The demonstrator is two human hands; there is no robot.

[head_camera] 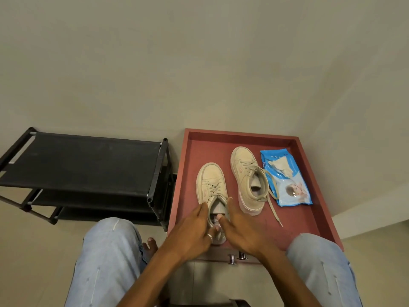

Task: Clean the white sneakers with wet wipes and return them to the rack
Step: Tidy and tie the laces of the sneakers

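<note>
We see the black rack standing left of the red tray. Both white sneakers lie in that tray, so the return is not yet done. Our left hand and right hand grip the collar of the near sneaker from either side. The far sneaker sits beside it, untouched. A wipe pokes from the blue wipes pack and neither hand holds one, so we judge most of the wiping is left.
</note>
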